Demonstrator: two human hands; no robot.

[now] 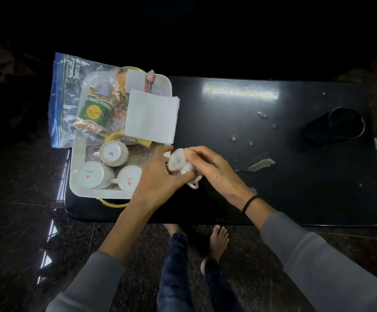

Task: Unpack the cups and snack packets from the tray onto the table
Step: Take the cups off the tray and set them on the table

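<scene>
White cups: 3 upturned in tray (1 held by both hands).

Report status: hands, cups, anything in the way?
Both hands, left and right, on one white cup just off the tray. Three cups and packets remain inside. Crumbs on table.

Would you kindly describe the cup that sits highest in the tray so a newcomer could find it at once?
Start at the white tray on the black table's left end. Three upturned cups cluster in its near part; the ribbed cup is farthest from the person, just below the snack packets. Its sides are fluted; its neighbours' are smooth.
</scene>
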